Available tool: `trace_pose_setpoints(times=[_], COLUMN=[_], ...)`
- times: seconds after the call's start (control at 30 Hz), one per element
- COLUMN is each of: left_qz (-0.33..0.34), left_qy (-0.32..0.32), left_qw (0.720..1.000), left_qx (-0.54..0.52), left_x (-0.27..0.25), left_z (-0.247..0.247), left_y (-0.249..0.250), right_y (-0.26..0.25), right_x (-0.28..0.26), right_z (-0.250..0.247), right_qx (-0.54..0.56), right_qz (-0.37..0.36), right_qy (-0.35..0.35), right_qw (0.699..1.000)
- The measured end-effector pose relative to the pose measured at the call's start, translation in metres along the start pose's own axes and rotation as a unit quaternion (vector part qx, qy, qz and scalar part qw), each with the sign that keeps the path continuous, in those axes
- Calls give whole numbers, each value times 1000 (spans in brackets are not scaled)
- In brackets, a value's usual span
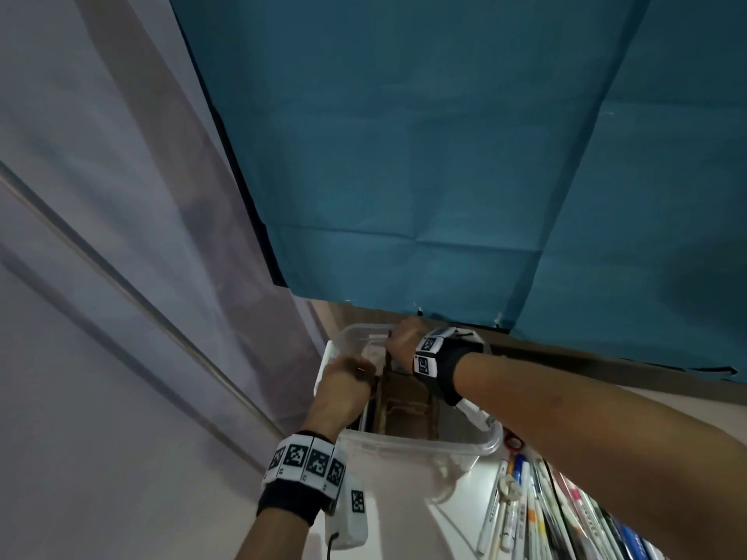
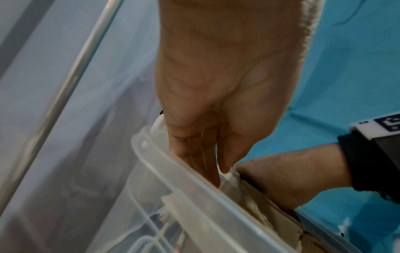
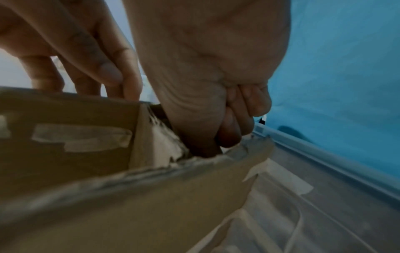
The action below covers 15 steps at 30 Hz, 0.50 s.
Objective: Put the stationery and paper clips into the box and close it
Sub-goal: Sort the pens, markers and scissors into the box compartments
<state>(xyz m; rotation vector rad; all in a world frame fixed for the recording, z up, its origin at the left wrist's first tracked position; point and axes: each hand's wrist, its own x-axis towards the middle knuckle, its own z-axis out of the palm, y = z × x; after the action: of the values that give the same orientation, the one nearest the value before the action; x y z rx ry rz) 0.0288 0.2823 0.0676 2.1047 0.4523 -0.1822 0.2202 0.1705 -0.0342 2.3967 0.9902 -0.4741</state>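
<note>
While both of your hands are working inside the clear plastic box [image 1: 465, 442], a blue cloth [image 1: 444, 155] is filling the top of the head view and a grey curtain [image 1: 101, 236] is hanging at 9 o'clock. A brown cardboard insert [image 1: 408, 410] is standing in the box, taped and torn along its top edge, its long axis running from 6 toward 12 o'clock. Your left hand [image 1: 343, 381] is reaching in at the 9 o'clock side, fingers [image 2: 203, 162] extended down between the box wall and the cardboard, thumb close against them; whether they are pinching anything I cannot tell. Your right hand [image 1: 404, 341] is at the far 12 o'clock end, fingers curled over the torn cardboard edge [image 3: 216, 159] and gripping it. The stationery, a row of pens and markers [image 1: 537, 511], is lying outside the box at 5 o'clock, long axes pointing roughly toward 12, just beside the box's near corner. Paper clips are not identifiable. Your right hand is probably the nearer one for the pens. No lid is showing clearly, so closing is not yet done.
</note>
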Motion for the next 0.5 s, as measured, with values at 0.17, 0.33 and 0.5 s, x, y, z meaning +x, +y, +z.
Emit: trace_pose_setpoints(times=[0.17,0.33,0.5], left_qz=[1,2,17], left_qy=[4,10,4], left_qw=[1000,999,996], left_qx=[2,-42,-89], left_x=[2,5,9], left_z=[0,2,1], left_y=[-4,-1,-2], right_y=[-9,-4,2], right_x=[-93,-109,-101], right_z=[-69,-70,-62], right_qx=[3,55,10], right_qz=[-53,-44,-34], right_qy=[79,90,78], right_qw=[995,993,996])
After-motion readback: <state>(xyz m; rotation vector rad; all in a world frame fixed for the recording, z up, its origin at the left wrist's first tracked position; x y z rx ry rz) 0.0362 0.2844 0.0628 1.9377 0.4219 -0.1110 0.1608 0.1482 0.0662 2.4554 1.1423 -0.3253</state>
